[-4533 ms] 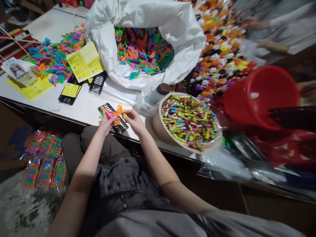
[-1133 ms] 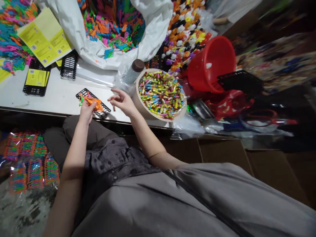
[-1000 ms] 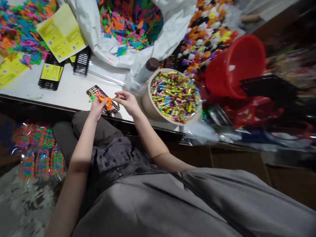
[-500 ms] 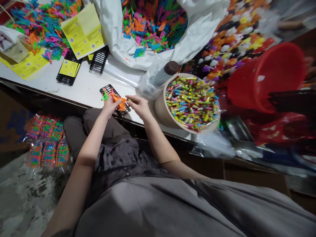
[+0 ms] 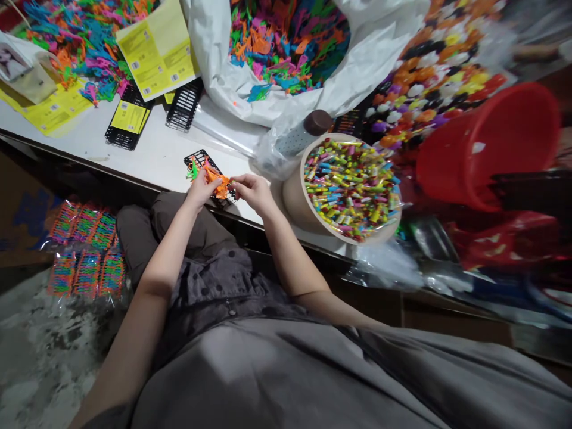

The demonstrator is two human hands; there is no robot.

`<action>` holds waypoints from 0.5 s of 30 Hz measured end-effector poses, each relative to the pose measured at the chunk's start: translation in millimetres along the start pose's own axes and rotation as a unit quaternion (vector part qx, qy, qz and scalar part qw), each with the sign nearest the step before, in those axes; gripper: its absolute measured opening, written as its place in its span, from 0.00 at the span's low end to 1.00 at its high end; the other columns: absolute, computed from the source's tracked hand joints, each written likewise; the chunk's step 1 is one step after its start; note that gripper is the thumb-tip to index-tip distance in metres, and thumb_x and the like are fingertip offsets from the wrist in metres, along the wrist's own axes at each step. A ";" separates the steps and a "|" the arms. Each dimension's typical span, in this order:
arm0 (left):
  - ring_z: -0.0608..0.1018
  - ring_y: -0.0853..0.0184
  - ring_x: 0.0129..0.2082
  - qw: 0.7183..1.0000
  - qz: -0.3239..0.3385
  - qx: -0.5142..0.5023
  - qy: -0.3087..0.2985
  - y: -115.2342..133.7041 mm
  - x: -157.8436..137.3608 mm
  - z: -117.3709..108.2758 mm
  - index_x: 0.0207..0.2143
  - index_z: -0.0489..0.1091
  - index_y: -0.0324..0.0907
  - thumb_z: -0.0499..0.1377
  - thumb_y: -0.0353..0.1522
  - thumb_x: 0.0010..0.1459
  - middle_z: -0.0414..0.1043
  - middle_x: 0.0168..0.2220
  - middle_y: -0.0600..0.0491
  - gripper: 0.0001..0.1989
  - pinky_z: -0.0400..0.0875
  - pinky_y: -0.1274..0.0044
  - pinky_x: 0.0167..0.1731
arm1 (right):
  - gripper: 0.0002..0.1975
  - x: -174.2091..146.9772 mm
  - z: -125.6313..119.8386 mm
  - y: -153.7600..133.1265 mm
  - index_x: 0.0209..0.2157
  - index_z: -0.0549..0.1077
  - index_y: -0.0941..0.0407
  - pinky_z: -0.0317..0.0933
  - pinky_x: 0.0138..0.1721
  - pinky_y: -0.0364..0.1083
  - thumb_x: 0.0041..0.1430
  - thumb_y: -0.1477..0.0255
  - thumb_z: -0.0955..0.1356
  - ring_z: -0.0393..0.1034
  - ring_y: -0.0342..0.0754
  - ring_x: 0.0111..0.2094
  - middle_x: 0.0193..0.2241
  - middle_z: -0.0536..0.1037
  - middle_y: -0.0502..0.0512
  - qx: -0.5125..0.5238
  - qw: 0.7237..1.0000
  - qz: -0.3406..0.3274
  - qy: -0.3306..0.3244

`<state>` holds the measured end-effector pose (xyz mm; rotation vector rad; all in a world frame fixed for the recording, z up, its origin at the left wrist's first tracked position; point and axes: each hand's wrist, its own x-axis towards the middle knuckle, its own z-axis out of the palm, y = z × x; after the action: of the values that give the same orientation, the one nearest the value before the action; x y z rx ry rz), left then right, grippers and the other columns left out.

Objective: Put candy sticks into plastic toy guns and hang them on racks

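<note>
My left hand (image 5: 199, 190) is closed on a small orange plastic toy (image 5: 220, 188), whose exact kind I cannot make out. At the toy's right end, my right hand (image 5: 252, 192) has thumb and forefinger pinched together on something too small to name. Beneath both hands a black slotted plastic tray (image 5: 206, 158) lies at the table's front edge. Green and pink plastic pieces (image 5: 192, 170) show on it, just beyond my left fingers.
A tub (image 5: 292, 205) of small wrapped colourful sticks stands right of my hands, beside a capped bottle (image 5: 298, 136). Behind is a white sack (image 5: 210, 65) of plastic toys. Yellow printed sheets (image 5: 158, 56) and black trays (image 5: 184, 104) lie left. A red bucket (image 5: 447, 149) leans far right.
My right fingertips have come closer to the orange toy's right end and pinch there. My left hand keeps its hold. The whole view has shifted slightly.
</note>
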<state>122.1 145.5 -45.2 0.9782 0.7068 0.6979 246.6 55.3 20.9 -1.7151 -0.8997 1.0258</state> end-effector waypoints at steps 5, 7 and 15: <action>0.74 0.65 0.39 0.999 0.027 0.025 0.006 -8.8 3.7 -5.6 0.40 0.63 0.38 0.60 0.28 0.53 0.67 0.37 0.49 0.12 0.69 0.67 0.48 | 0.11 1.3 11.1 5.3 0.33 0.73 0.62 0.56 0.22 0.39 0.50 0.68 0.68 0.61 0.38 0.20 0.23 0.73 0.51 -0.048 0.999 0.009 -0.014; 0.74 0.66 0.39 0.999 0.020 0.032 0.013 -7.1 2.7 -5.2 0.40 0.63 0.38 0.60 0.27 0.53 0.67 0.38 0.49 0.12 0.70 0.68 0.47 | 0.11 1.8 15.5 5.4 0.35 0.73 0.62 0.58 0.24 0.40 0.53 0.69 0.67 0.63 0.39 0.21 0.26 0.75 0.52 -0.065 0.998 0.015 -0.014; 0.76 0.67 0.41 0.994 -0.047 -0.053 0.088 10.3 4.8 -1.7 0.51 0.58 0.43 0.57 0.30 0.59 0.68 0.47 0.48 0.18 0.73 0.73 0.42 | 0.20 2.4 -77.3 -15.2 0.51 0.70 0.61 0.61 0.53 0.49 0.63 0.66 0.60 0.68 0.50 0.49 0.49 0.73 0.62 -0.351 0.922 -0.064 0.150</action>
<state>121.5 154.1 -37.6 0.7872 0.8567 0.7377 316.2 36.5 52.8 -2.2808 -1.2437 0.3299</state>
